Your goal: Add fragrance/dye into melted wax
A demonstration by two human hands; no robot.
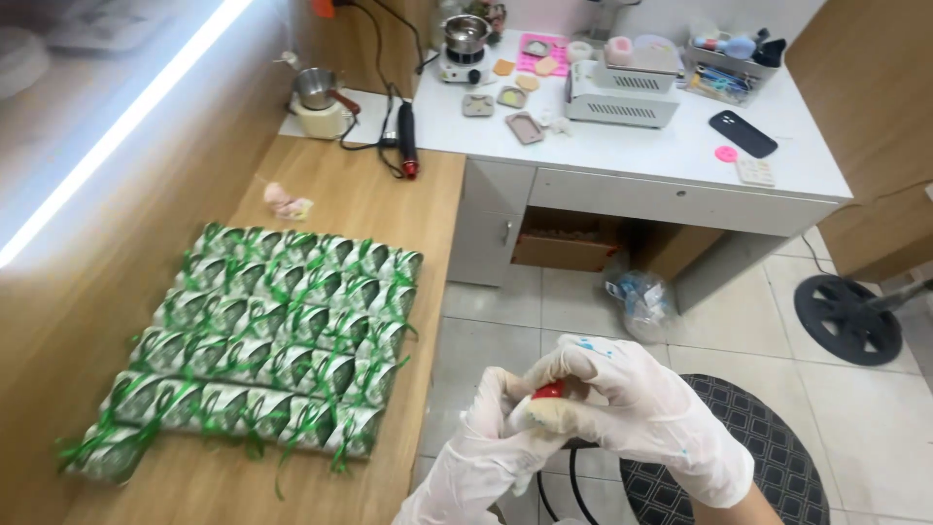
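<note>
Wooden counter (389,209) meets white desk (671,156) above tiled floor (486,340).

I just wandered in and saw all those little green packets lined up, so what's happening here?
A person in thin white gloves holds a small cream-coloured lump with a red piece between both hands, the left hand underneath and the right hand curled over it. What exactly the lump is cannot be told. Beside them, on the long wooden counter, lie neat rows of small green-and-white packets tied with green ribbon. Further back, a white desk holds small metal pots, moulds and a dark phone.
</note>
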